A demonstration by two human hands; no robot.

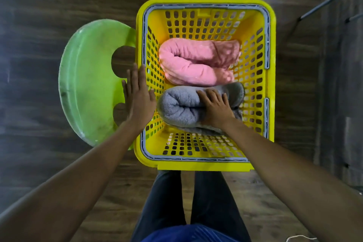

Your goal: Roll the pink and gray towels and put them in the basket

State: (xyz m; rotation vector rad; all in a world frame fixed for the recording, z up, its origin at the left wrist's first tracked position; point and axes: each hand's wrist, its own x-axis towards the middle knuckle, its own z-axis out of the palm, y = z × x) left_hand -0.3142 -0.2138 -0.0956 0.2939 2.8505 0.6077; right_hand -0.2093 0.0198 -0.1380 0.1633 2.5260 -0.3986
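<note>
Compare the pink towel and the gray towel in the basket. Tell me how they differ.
Colour: the pink towel is pink, the gray towel is gray.
Place: the pink towel lies around the middle of the basket, the gray towel nearer the person.
Contact: the right hand rests on the gray towel; no hand touches the pink towel.
Shared: both are rolled and lie crosswise, side by side, touching.

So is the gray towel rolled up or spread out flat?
Rolled up. The gray towel shows a spiral end and lies in the yellow basket beside the pink towel, under the right hand.
</note>
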